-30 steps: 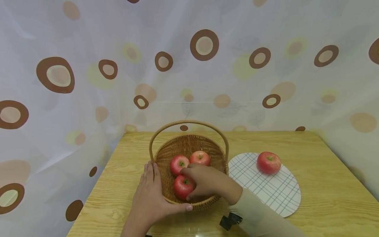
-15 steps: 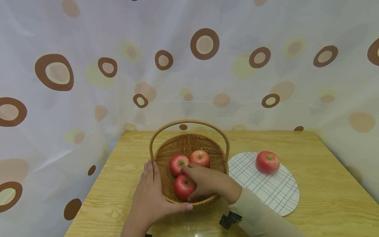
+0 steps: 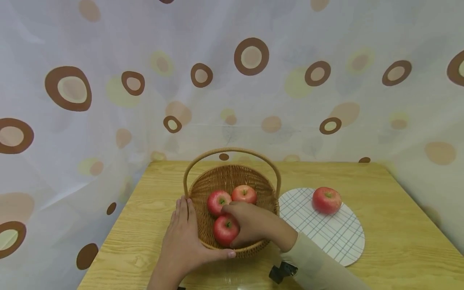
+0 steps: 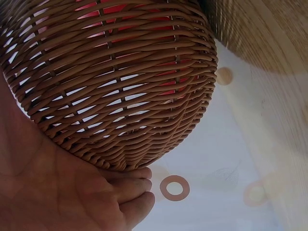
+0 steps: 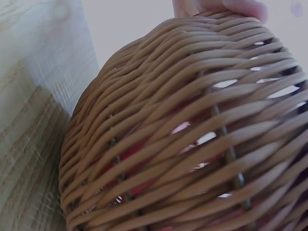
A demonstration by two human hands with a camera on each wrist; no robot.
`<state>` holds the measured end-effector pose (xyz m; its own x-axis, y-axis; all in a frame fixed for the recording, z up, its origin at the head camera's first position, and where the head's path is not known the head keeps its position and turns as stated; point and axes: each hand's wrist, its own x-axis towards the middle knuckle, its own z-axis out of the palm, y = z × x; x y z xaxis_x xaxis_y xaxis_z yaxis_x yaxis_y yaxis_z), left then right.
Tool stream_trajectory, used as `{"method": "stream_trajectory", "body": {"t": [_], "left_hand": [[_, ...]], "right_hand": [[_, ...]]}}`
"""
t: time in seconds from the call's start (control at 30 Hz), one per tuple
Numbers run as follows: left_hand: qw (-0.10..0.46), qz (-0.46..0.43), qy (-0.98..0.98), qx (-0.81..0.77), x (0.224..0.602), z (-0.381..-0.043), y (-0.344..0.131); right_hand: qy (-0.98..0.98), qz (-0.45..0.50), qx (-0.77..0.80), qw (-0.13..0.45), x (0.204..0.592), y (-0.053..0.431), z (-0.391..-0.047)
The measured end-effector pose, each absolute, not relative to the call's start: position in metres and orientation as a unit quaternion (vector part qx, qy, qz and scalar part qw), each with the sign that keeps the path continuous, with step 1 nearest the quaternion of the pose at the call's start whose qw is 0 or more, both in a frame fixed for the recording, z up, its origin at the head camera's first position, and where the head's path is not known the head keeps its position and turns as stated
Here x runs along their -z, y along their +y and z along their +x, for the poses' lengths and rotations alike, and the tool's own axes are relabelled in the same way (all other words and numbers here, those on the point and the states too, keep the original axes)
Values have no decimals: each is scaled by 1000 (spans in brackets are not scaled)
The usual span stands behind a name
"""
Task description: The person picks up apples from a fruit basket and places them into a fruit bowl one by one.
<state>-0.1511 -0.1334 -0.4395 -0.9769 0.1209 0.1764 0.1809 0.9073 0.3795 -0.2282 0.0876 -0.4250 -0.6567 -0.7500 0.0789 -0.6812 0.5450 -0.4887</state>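
One table [image 3: 398, 229], basket [image 3: 206, 181] on it, checked board [image 3: 337, 239] beside. Left hand [image 3: 185, 243]: fingers together against basket, thumb spread. Right hand [image 3: 258, 224]: fingers look clamped on front apple [image 3: 223, 231] in basket, grip partly hidden. Two back apples [image 3: 218, 200]; fourth apple [image 3: 327, 200] on board.

The arched handle [image 3: 231, 149] is spanning the wicker basket [image 3: 224, 176], restricting overhead entry. The left hand [image 3: 183, 239] is obstructing the left flank, the right hand [image 3: 251, 223] the near-right approach. Three apples [image 3: 244, 194] are filling the middle; room is lying behind them. A fourth apple [image 3: 327, 200] is blocking the far side of the checked mat [image 3: 337, 237], its near side giving passage.
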Motion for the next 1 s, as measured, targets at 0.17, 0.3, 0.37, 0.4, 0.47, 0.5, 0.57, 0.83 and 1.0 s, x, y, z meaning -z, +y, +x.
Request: {"method": "stream_trajectory", "body": {"t": [0.17, 0.3, 0.37, 0.4, 0.47, 0.5, 0.57, 0.83, 1.0], "left_hand": [[78, -80, -973, 201, 441, -152, -133], [78, -81, -973, 200, 440, -152, -132], [78, -80, -973, 202, 439, -152, -132], [79, -80, -973, 202, 439, -151, -132], [81, -80, -972, 203, 439, -151, -132], [82, -80, -972, 204, 438, -151, -132], [84, -81, -972, 206, 439, -152, -133], [79, -75, -972, 210, 440, -151, -133], [84, -74, -971, 209, 441, -151, -132]], "right_hand": [[877, -401, 263, 30, 425, 91, -224], [883, -380, 275, -1, 421, 94, -220], [880, -375, 292, -15, 419, 96, -218], [876, -375, 302, -22, 418, 96, -217], [870, -376, 315, -38, 416, 97, -216], [869, -376, 319, -47, 416, 98, -216], [868, -372, 322, -60, 414, 100, -214], [850, -376, 355, -99, 410, 110, -209], [850, -362, 362, -126, 410, 118, -208]]}}
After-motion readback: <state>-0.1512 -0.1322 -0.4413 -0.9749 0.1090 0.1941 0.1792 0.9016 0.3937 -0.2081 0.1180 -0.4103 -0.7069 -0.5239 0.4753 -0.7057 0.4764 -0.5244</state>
